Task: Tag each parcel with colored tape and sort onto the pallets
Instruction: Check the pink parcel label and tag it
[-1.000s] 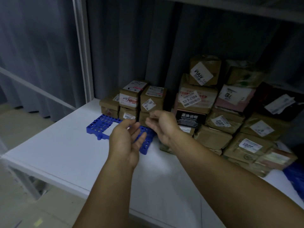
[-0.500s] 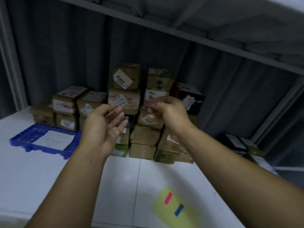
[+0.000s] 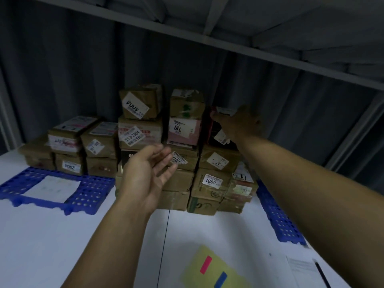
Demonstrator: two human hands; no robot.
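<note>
White table (image 3: 62,235), boxes (image 3: 209,194) btwn pallets (image 3: 93,190); L hand (image 3: 143,175) spread, empty; R hand (image 3: 239,123) grips dark parcel (image 3: 216,130).

Obs.: two bare forearms (image 3: 108,242) uncovered to frame edge; left hand (image 3: 145,179) and right hand (image 3: 239,123) likewise bare.

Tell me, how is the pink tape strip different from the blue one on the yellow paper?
The short pink tape strip lies farther up the yellow paper sheet, toward the parcels. The short blue tape strip lies lower and to its right. The pink strip shows whole, while the blue strip runs to the picture's bottom edge. Both are small, straight strips tilted the same way on that sheet.
</note>
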